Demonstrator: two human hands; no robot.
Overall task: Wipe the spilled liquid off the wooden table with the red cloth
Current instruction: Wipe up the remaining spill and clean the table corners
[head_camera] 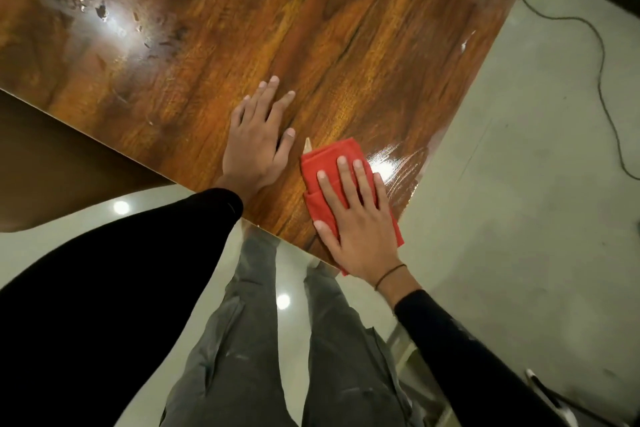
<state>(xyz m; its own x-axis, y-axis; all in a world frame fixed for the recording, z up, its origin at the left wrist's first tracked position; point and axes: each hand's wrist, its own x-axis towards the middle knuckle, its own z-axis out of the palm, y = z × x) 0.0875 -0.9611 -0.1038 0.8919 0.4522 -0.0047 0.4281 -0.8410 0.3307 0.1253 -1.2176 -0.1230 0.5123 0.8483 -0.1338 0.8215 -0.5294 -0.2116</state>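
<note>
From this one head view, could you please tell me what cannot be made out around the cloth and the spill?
- Head view: the wood beneath the red cloth is hidden by the cloth and the right hand pressing on it.
- The droplets on the wooden table sit in a light's glare; their extent is unclear.
- The table's far part is cut off by the picture's top edge.
- The wood under the flat left hand is covered.
</note>
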